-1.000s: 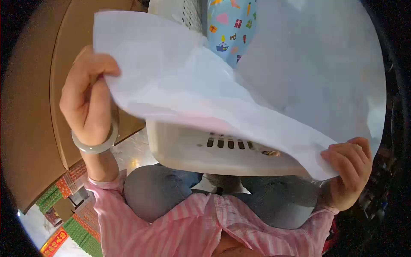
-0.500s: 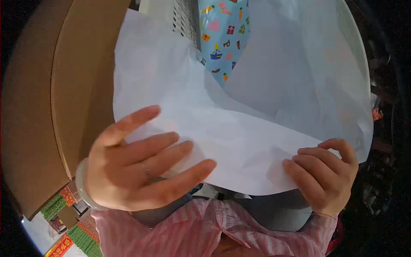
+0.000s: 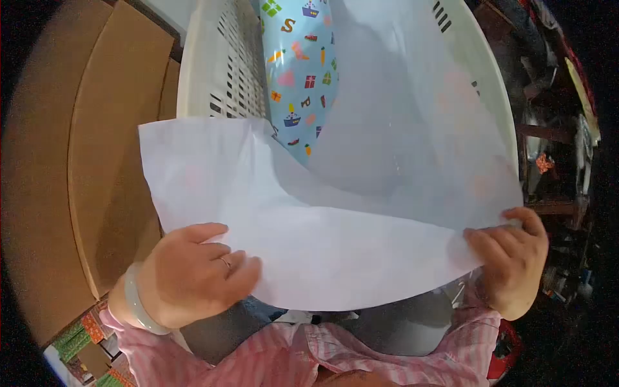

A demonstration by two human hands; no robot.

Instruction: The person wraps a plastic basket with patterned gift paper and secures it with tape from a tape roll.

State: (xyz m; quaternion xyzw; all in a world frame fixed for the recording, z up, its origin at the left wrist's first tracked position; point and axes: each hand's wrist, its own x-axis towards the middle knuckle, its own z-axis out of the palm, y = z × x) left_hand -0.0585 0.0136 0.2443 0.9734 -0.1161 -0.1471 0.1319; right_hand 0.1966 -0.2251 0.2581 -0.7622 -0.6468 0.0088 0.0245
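A large sheet of paper (image 3: pixel 309 219), white on the side facing me, lies draped over my lap and a white slotted basket (image 3: pixel 213 71). Its other side (image 3: pixel 300 77) shows light blue with small gift, boat and carrot prints. My left hand (image 3: pixel 193 277), with a pale bangle on the wrist and a ring, grips the sheet's near left edge. My right hand (image 3: pixel 512 258) pinches the near right corner of the same sheet.
A brown cardboard box (image 3: pixel 109 161) stands to the left of the basket. Small red and green printed boxes (image 3: pixel 80 332) lie at the lower left. Dark clutter (image 3: pixel 554 161) fills the right side. My pink striped sleeves and grey trousers are below.
The sheet has come down from in front of my face onto my lap. My left hand went from raised, to flat on the paper, to gripping its near left edge.
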